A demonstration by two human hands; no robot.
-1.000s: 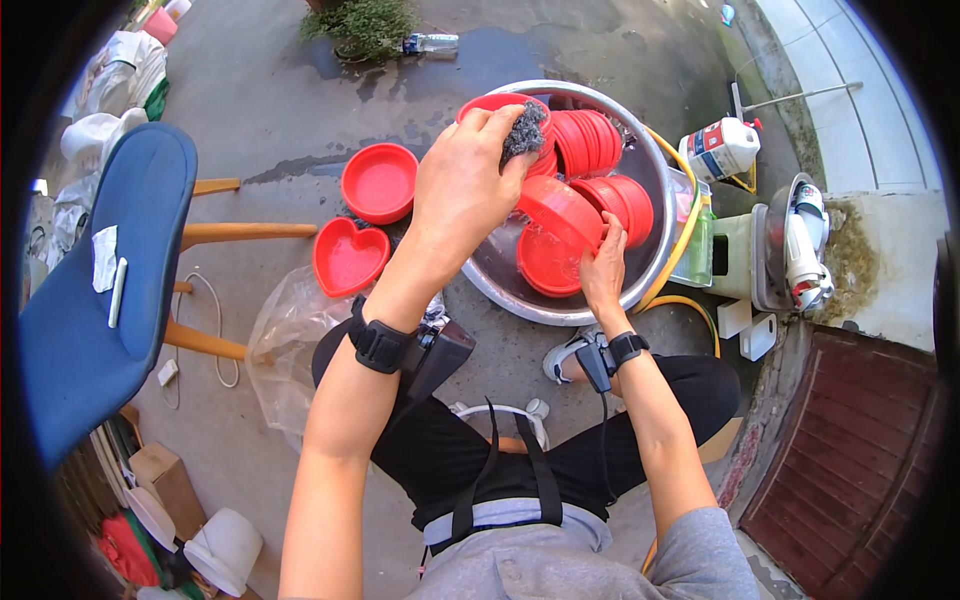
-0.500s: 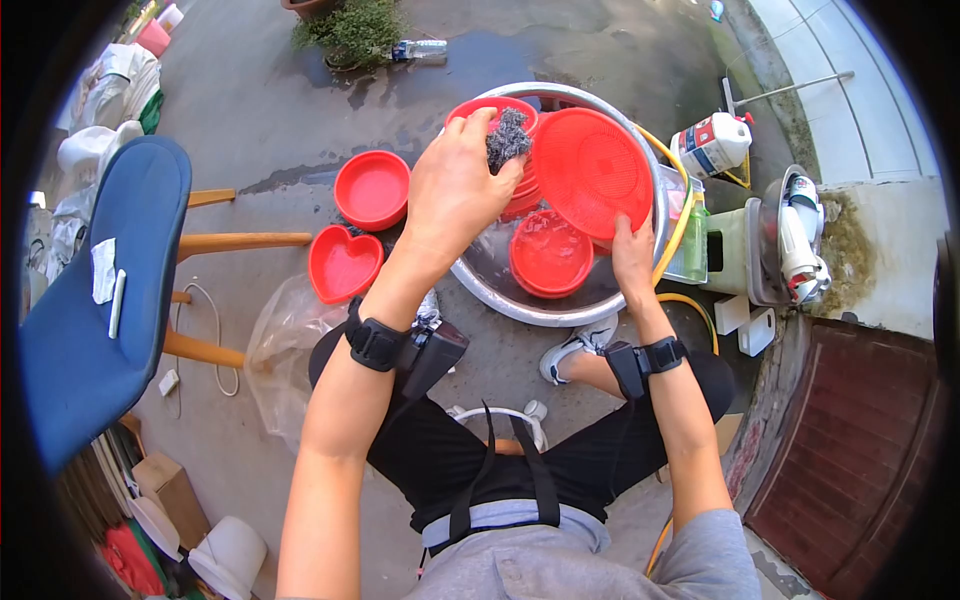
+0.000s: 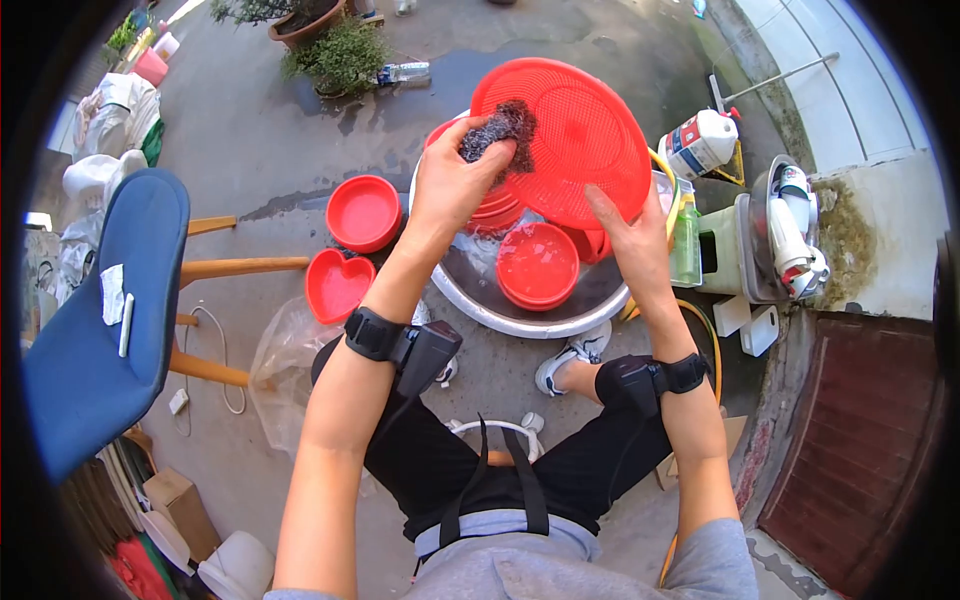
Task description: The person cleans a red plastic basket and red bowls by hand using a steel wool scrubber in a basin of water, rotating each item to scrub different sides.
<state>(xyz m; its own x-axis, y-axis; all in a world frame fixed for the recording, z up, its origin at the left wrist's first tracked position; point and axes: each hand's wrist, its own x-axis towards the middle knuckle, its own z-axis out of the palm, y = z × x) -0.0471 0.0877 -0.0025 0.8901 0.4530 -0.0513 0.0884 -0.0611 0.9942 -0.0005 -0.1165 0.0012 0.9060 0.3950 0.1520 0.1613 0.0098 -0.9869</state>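
Observation:
My left hand (image 3: 452, 178) is closed around a dark grey mesh scouring pad (image 3: 500, 138), which lies against the left part of a red round shallow plastic tray (image 3: 570, 130) with a ridged or perforated pattern. The tray's lower right rim is gripped in my right hand (image 3: 634, 238), and it is tilted up over a large metal basin (image 3: 490, 312). Inside the basin, a red round bowl (image 3: 538, 262) holds water. Behind my left hand stands a stack of red containers (image 3: 492, 215), partly hidden.
Left of the basin are a red round dish (image 3: 363, 213) and a red heart-shaped dish (image 3: 340, 286) on the ground. A blue chair (image 3: 110, 310) stands farther left. At the right are a yellow hose (image 3: 707, 335) and a white jug (image 3: 702, 143).
The tray has come up and left, closer to my left hand. The scouring pad now meets the tray's surface, where it was beside it before. My view has shifted slightly.

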